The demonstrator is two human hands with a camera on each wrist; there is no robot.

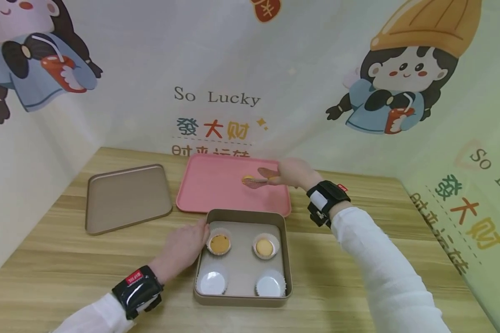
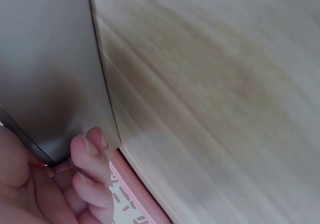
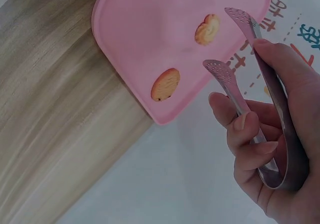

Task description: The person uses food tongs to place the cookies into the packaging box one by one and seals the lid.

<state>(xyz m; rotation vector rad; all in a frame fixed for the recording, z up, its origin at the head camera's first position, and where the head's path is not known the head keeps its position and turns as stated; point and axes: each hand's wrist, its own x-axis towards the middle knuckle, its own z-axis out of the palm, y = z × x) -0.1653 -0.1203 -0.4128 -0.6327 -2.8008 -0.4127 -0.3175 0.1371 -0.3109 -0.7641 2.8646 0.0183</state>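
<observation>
With my left hand I grip the left wall of a deep square metal baking pan, near its far corner. Two white paper cups at the pan's far side hold a round cookie and a paler cookie; its near side has an empty left paper cup and right paper cup. Metal tongs are in my right hand, their perforated tips spread over the pink tray. On that tray lie a swirled cookie, close by the tips, and an oval cookie.
A flat brown tray lies at the left of the wooden table. The pink tray is right behind the pan. A printed cloth backdrop rises along the table's back edge and right side.
</observation>
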